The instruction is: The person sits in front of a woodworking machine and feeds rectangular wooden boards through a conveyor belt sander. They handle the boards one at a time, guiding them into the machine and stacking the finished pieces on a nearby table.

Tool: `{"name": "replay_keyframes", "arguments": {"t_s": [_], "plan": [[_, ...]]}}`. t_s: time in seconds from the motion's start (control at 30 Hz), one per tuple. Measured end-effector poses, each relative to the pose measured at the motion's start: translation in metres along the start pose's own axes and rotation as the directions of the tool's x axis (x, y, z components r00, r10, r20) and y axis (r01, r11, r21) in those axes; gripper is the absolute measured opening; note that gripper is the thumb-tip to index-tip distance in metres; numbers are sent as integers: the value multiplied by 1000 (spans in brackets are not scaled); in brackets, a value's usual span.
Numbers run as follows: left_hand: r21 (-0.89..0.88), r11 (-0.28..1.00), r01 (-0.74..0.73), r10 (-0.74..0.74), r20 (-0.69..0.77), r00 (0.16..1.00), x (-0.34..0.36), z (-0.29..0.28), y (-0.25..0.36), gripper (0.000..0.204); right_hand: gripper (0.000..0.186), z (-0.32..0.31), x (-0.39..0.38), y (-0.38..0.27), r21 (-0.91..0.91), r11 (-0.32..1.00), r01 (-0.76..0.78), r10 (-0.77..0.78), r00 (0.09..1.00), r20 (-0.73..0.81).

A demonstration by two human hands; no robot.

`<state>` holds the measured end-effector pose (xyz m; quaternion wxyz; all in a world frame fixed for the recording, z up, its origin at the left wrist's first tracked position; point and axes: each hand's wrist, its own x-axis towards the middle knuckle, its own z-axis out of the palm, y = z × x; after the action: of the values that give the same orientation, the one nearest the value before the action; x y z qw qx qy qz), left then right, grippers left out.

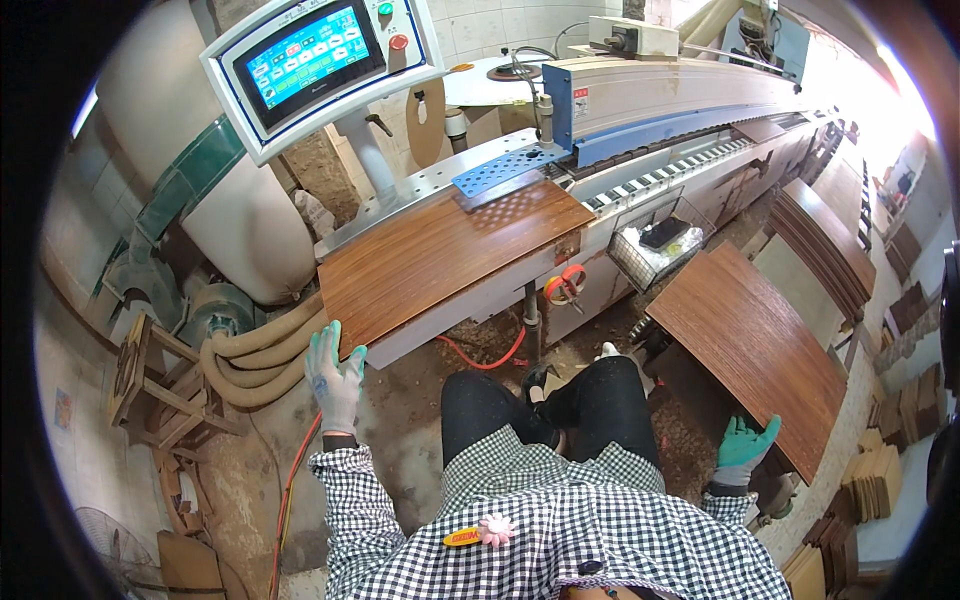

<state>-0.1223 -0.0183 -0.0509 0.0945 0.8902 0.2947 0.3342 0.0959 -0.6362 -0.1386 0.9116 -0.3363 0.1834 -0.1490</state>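
My left hand [338,372], in a grey glove with green fingertips, touches the near left corner of a wood-grain panel [425,265], its fingers stretched and apart. This panel lies on the edge-banding machine's infeed [365,220], partly beneath a perforated blue plate [505,168]. My right hand [745,447], gloved in grey and green, grips the lower edge of a second wood-grain panel [750,340] at the right, palm turned up and some fingers partly hidden by it.
A control screen [305,60] stands at upper left. Beige hoses [260,370] and a wooden stand [165,385] are at left, red hoses [475,355] on the floor. A wire basket [640,270] hangs on the machine. Stacked boards [820,240] stand at right.
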Motion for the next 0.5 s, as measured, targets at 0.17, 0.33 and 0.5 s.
{"name": "replay_keyframes", "arguments": {"t_s": [0.17,0.33,0.5], "plan": [[30,1000,-5,5,-13,1000,6,6,17,70,68,0,3,-1,24,994,103,-103,995,5],[59,998,-9,9,-12,1000,16,19,30,74,71,1,3,-12,-49,991,120,-125,987,-104],[98,995,-23,24,-7,1000,26,45,61,75,69,-8,10,-20,-87,990,112,-123,982,-141]]}}
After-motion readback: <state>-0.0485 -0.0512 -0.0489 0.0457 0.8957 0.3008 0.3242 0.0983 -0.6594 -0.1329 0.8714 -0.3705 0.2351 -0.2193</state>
